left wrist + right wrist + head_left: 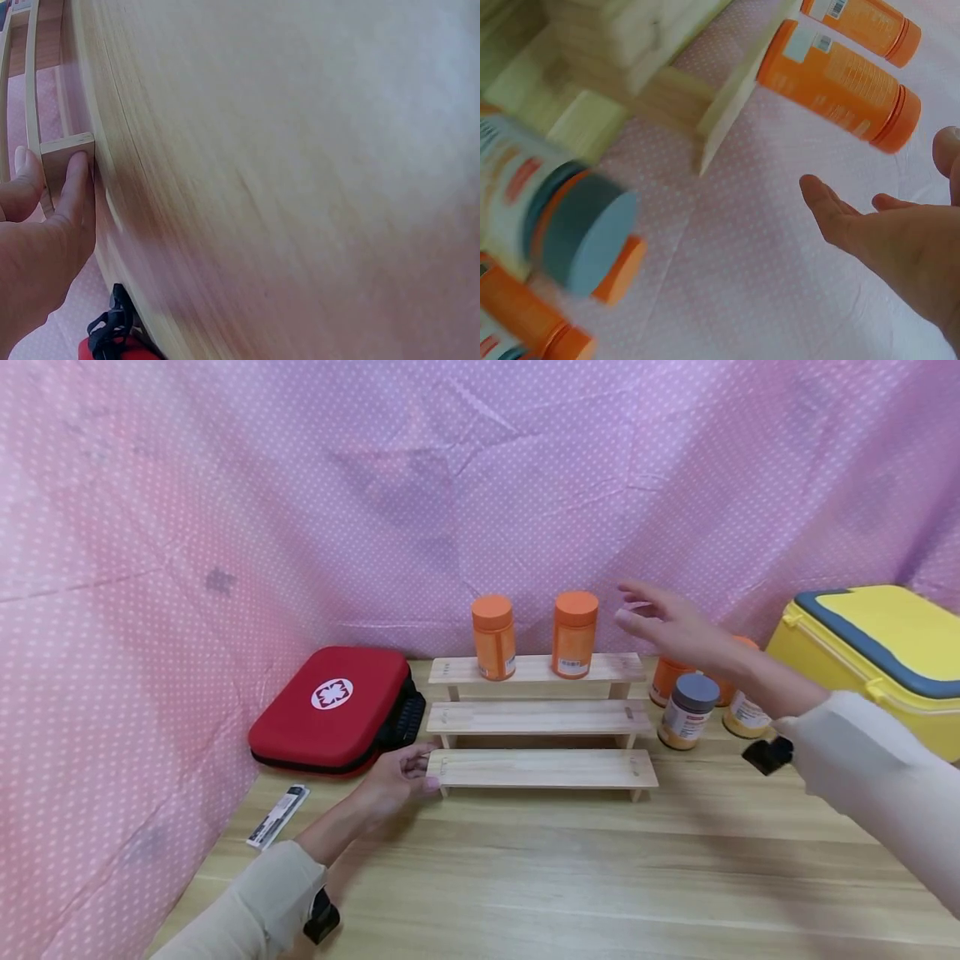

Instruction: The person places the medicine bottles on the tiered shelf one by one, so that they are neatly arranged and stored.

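Note:
A wooden three-tier display rack [540, 768] stands on the table. My left hand [397, 779] grips the left end of its lowest step, and in the left wrist view a finger lies against the step's short leg [67, 150]. Two orange bottles with orange lids stand upright on the top step, one left of centre [495, 639] and one further right [574, 635]. My right hand [675, 625] is raised in the air just right of the second bottle, its fingers apart and holding nothing. In the right wrist view that hand [900, 232] is clear of the nearest orange bottle [840, 86].
Right of the rack stand a grey-lidded jar [686, 714], another jar [746, 717] and orange bottles [666, 681], partly behind my right arm. A yellow box [892, 652] with a grey-trimmed lid is at far right. At left lie a red case [330, 706] and a slim white packet [277, 817].

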`<state>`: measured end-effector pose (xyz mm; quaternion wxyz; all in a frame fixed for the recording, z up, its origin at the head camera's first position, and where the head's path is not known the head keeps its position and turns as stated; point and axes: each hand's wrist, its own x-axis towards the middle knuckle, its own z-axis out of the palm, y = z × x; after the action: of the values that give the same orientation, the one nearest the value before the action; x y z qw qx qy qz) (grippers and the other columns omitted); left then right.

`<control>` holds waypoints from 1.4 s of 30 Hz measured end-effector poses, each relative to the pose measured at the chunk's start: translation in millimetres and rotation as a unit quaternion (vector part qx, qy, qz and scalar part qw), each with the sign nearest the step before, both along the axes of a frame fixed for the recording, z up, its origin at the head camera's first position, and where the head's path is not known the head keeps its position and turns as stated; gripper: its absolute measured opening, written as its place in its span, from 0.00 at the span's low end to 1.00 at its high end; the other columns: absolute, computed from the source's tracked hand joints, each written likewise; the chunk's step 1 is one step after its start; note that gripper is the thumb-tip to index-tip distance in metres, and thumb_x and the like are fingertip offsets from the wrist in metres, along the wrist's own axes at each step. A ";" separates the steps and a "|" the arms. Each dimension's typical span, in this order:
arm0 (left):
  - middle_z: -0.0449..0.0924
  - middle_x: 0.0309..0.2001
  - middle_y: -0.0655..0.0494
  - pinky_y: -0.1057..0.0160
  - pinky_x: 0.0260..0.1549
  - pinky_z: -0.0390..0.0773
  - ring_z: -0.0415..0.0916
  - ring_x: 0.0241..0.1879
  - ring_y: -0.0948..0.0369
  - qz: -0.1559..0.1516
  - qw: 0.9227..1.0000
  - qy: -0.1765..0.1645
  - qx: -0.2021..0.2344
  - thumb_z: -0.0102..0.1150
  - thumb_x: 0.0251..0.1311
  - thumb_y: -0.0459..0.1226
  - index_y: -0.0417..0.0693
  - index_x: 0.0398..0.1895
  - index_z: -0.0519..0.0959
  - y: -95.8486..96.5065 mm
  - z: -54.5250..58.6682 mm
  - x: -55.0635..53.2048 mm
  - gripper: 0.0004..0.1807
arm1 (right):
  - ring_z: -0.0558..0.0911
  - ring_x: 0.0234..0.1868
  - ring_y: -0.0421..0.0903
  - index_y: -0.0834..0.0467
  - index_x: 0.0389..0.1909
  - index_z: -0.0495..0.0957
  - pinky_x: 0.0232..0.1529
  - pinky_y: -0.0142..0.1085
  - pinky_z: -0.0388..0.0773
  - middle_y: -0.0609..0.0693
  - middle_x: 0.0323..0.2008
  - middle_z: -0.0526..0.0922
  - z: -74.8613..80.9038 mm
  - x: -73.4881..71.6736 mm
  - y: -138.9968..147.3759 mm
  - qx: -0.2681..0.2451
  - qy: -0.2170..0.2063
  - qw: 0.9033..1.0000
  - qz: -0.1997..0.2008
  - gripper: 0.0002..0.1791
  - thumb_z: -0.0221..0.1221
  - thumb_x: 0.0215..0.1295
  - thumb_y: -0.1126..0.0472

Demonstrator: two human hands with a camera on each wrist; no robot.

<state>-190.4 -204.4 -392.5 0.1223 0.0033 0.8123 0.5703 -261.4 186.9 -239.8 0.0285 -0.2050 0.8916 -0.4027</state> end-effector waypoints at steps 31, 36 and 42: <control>0.77 0.50 0.41 0.63 0.45 0.80 0.78 0.47 0.54 -0.008 1.000 0.013 0.001 0.61 0.56 0.22 0.36 0.66 0.67 -2.5 -2.3 -0.6 0.32 | 0.54 0.64 0.77 0.62 0.75 0.37 0.58 0.70 0.54 0.78 0.67 0.50 -70.2 27.7 153.6 0.074 0.016 0.986 -0.145 0.47 0.55 0.70 0.48; 0.77 0.49 0.43 0.63 0.44 0.81 0.78 0.46 0.55 -0.003 1.000 0.009 0.003 0.62 0.55 0.22 0.38 0.66 0.68 -1.1 -1.8 -0.6 0.32 | 0.60 0.60 0.77 0.70 0.73 0.42 0.54 0.67 0.63 0.80 0.61 0.57 -87.3 23.7 160.7 0.097 0.003 0.985 -0.142 0.45 0.53 0.70 0.47; 0.77 0.49 0.44 0.63 0.45 0.81 0.78 0.46 0.55 -0.006 1.000 0.009 -0.003 0.62 0.56 0.23 0.39 0.66 0.68 -0.2 -0.7 -0.2 0.32 | 0.73 0.38 0.52 0.70 0.58 0.61 0.28 0.30 0.70 0.68 0.44 0.73 -102.8 23.8 163.0 0.097 0.049 0.986 -0.126 0.24 0.51 0.73 0.56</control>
<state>-190.6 -204.6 -393.2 0.1188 0.0127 0.8151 0.5669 -237.6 349.9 -342.7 -0.0467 -0.1064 0.9454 -0.3044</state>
